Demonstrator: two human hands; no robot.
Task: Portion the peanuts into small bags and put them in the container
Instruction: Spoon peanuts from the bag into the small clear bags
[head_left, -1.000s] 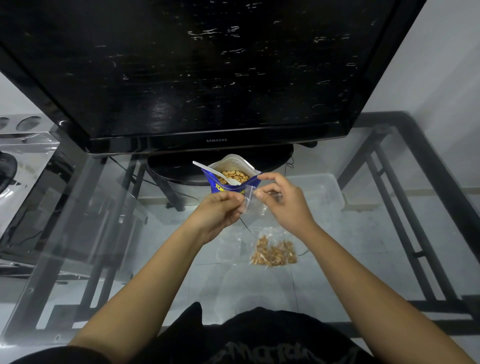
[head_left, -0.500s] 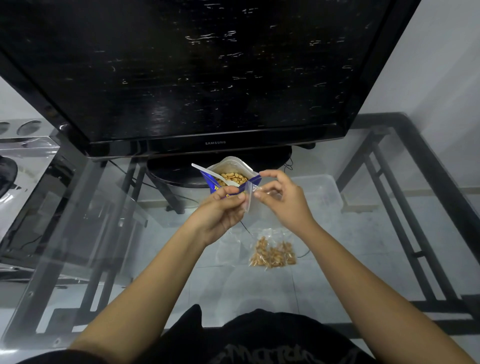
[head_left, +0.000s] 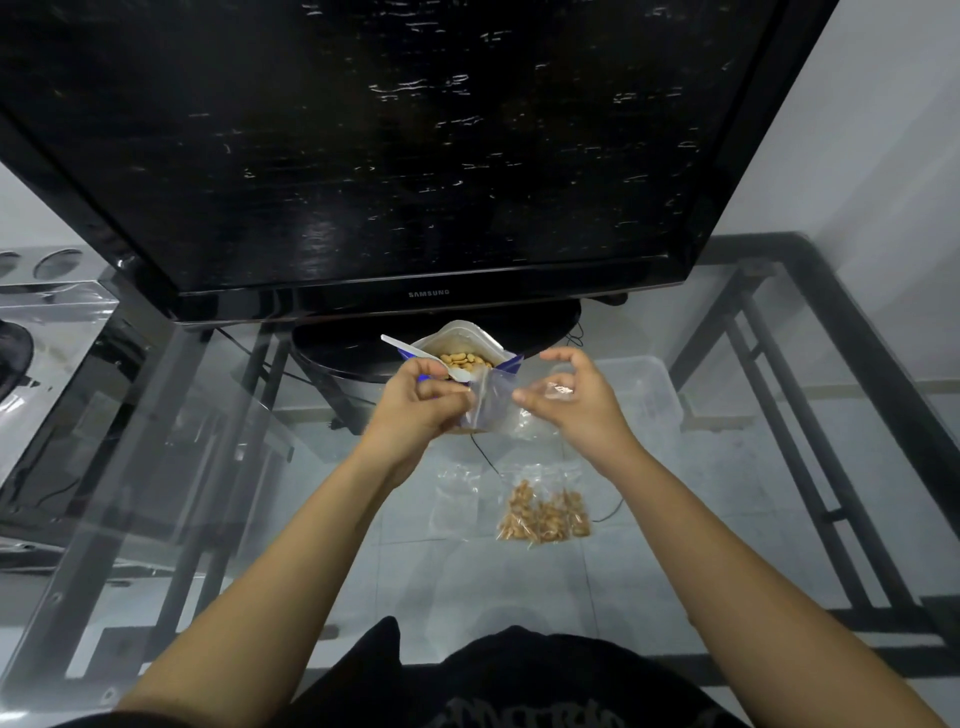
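**A:** Where is the bag that's being worked on?

**B:** The small clear plastic bag (head_left: 491, 402) hangs upright above the glass-topped table with the black metal frame (head_left: 727, 519). It is just in front of the opened blue foil pouch (head_left: 511, 362). The left hand (head_left: 421, 408) pinches its left edge, with the fingers curled in tight on the plastic.

**A:** And the other hand?

**B:** The right hand (head_left: 582, 405) hovers just right of that bag, fingers loosely curled and the index finger arched upward. Its thumb tip sits at the bag's right edge, and I cannot tell whether it touches or grips the film. Something clear glints in the palm, too blurred to name.

**A:** The peanuts?

**B:** Pale peanuts (head_left: 462, 358) fill the pouch, which stands upright close under the big black flat-screen television (head_left: 415, 156). A white plastic spoon (head_left: 410, 349) rests in the pouch mouth. Its handle sticks out to the left, just above the left hand's knuckles.

**A:** Anything portioned already?

**B:** One small clear bag filled with brown peanuts (head_left: 543, 514) lies flat on the glass, nearer the person, below the right wrist. Just to its left lie flat empty clear bags (head_left: 454, 501); I cannot tell how many.

**A:** The container?

**B:** The clear rectangular plastic tub (head_left: 654, 389) sits on the glass to the right of the right hand. I cannot tell what it holds.
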